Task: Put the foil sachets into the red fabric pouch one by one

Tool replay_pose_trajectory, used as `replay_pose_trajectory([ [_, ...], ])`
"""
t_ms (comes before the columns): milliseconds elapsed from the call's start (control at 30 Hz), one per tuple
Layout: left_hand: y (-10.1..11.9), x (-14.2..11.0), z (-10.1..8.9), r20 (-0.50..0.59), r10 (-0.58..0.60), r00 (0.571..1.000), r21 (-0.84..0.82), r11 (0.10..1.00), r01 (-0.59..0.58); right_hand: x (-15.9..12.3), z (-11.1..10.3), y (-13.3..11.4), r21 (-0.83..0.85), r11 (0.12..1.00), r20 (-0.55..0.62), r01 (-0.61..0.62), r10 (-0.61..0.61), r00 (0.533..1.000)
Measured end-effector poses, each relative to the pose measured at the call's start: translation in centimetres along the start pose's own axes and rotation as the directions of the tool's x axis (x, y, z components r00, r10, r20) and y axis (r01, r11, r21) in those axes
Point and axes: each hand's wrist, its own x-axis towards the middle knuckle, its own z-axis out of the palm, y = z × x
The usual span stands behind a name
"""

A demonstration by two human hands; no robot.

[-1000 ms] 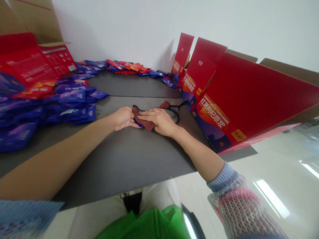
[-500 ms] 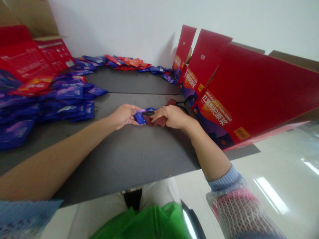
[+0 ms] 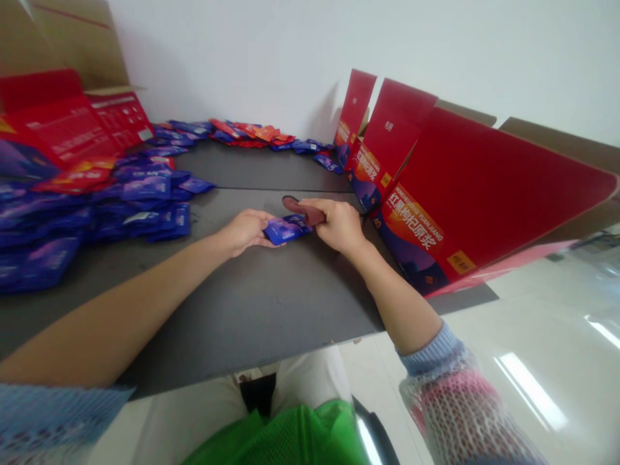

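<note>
My left hand (image 3: 246, 231) pinches one end of a blue-purple sachet (image 3: 283, 230) and holds it just over the grey table. My right hand (image 3: 340, 223) is closed round a brown cloth (image 3: 312, 213), whose folded end sticks out to the left above the sachet. A dark edge shows at the tip of that cloth; what it belongs to I cannot make out. The sachet's right end lies close under the cloth, and I cannot tell whether they touch.
At left, a pile of blue sachets (image 3: 145, 187) lies before an open red carton (image 3: 53, 126). A row of blue and red sachets (image 3: 252, 132) runs along the wall. Red cartons (image 3: 465, 194) with raised flaps stand at right. The table's front edge (image 3: 290, 360) is near my lap.
My right hand has drawn slightly back from the sachet and turned, with the cloth's end now raised. The black pointed piece and black loop by that hand no longer show. My left hand keeps the sachet.
</note>
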Motion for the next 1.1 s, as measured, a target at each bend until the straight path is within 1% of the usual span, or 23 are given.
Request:
replay_pose_trajectory([
  [67, 0.1, 0.1, -0.2, 0.003, -0.009, 1.0, -0.03, 1.0, 0.009, -0.1, 0.9, -0.6, 0.009, 0.997, 0.1, 0.081, -0.081, 0.992],
  [133, 0.0, 0.3, -0.3, 0.017, -0.024, 1.0, -0.065, 0.998, 0.025, -0.1, 1.7, -1.0, 0.041, 0.976, 0.19, 0.213, -0.217, 0.958],
  [200, 0.0, 0.5, -0.3, 0.021, -0.039, 0.999, -0.091, 0.995, 0.041, 0.0, 2.3, -1.2, 0.09, 0.938, 0.219, 0.335, -0.347, 0.912],
  [267, -0.1, 0.6, -0.2, 0.008, -0.044, 0.999, -0.1, 0.994, 0.045, 0.2, 2.5, -1.1, 0.135, 0.9, 0.211, 0.415, -0.436, 0.875],
  [367, 0.0, 0.5, 0.0, -0.026, -0.043, 0.999, -0.08, 0.996, 0.041, 0.5, 2.5, -0.7, 0.19, 0.854, 0.204, 0.485, -0.518, 0.831],
  [400, 0.0, 0.5, 0.0, -0.022, -0.043, 0.999, -0.073, 0.997, 0.041, 0.5, 2.4, -0.6, 0.205, 0.843, 0.209, 0.498, -0.535, 0.819],
  [500, 0.0, 0.6, -0.4, 0.055, -0.028, 0.998, -0.066, 0.997, 0.032, 0.6, 2.0, -0.6, 0.226, 0.828, 0.24, 0.512, -0.557, 0.795],
  [567, -0.1, 0.9, -0.9, 0.115, -0.018, 0.993, -0.068, 0.997, 0.026, 0.6, 1.6, -0.8, 0.218, 0.829, 0.266, 0.515, -0.559, 0.786],
  [633, -0.3, 1.2, -1.3, 0.142, -0.017, 0.99, -0.064, 0.998, 0.027, 0.4, 1.1, -0.9, 0.198, 0.837, 0.299, 0.511, -0.548, 0.781],
  [733, -0.3, 1.2, -1.6, 0.16, -0.022, 0.987, -0.057, 0.998, 0.031, 0.1, 0.2, -0.9, 0.171, 0.854, 0.351, 0.491, -0.519, 0.779],
  [800, 0.0, 0.9, -1.4, 0.143, -0.036, 0.989, -0.058, 0.997, 0.045, 0.0, -0.4, -0.6, 0.159, 0.866, 0.364, 0.473, -0.497, 0.787],
  [867, 0.3, 0.4, -1.0, 0.098, -0.059, 0.993, -0.064, 0.996, 0.066, 0.0, -0.9, 0.0, 0.135, 0.895, 0.371, 0.425, -0.443, 0.816],
  [933, 0.6, -0.1, -0.6, 0.052, -0.073, 0.996, -0.064, 0.995, 0.076, 0.1, -1.2, 0.9, 0.088, 0.939, 0.391, 0.331, -0.338, 0.856],
  [1000, 0.9, -0.5, -0.3, 0.027, -0.075, 0.997, -0.052, 0.996, 0.076, 0.3, -1.3, 2.1, 0.028, 0.974, 0.412, 0.226, -0.218, 0.885],
  [1033, 0.9, -0.6, -0.2, 0.022, -0.077, 0.997, -0.044, 0.996, 0.078, 0.5, -1.3, 2.8, -0.003, 0.983, 0.407, 0.184, -0.166, 0.898],
  [1100, 1.0, -0.8, 0.0, 0.012, -0.082, 0.997, -0.031, 0.996, 0.082, 0.8, -1.1, 4.0, -0.067, 0.991, 0.342, 0.117, -0.087, 0.936],
])
